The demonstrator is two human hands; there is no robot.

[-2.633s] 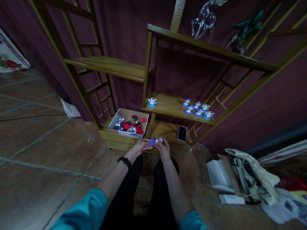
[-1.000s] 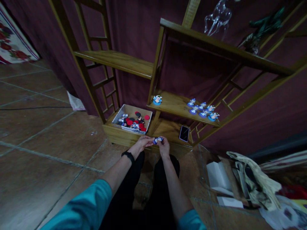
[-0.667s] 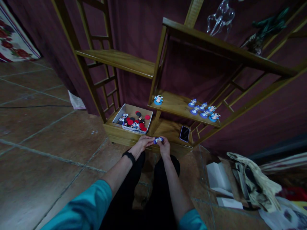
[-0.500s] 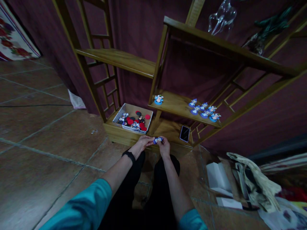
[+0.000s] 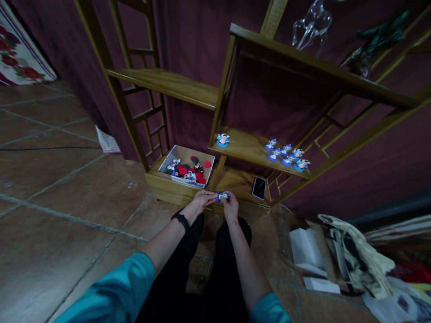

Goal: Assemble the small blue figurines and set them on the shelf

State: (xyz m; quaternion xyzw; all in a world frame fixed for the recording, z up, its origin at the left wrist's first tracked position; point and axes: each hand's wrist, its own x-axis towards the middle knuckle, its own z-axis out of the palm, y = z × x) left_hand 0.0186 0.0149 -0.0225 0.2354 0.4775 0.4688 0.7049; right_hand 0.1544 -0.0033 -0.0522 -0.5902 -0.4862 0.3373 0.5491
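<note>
A small figurine [image 5: 222, 196] with a purple base lies sideways between my two hands, in front of the low shelf. My left hand [image 5: 203, 199] is closed on the base end. At the other end, the fingers of my right hand [image 5: 230, 206] pinch the figure, hiding part of it. Just beyond my left hand stands an open cardboard box [image 5: 211, 172] of loose figures and red and black discs. Several blue and purple figurines [image 5: 287, 160] stand at the right of the shelf [image 5: 247, 146] above, and a single blue one [image 5: 222, 140] at its left end.
A phone [image 5: 259, 187] lies on the bottom shelf at right. The upper shelf board [image 5: 168, 85] juts out above the box. A clear glass horse [image 5: 313, 24] stands on the high shelf. White boxes [image 5: 306, 249] and cloth [image 5: 363, 255] lie on the floor at right.
Both hands stay almost in place with the figurine between them. The figurine has shifted very slightly to the right; the shelf and box look the same.
</note>
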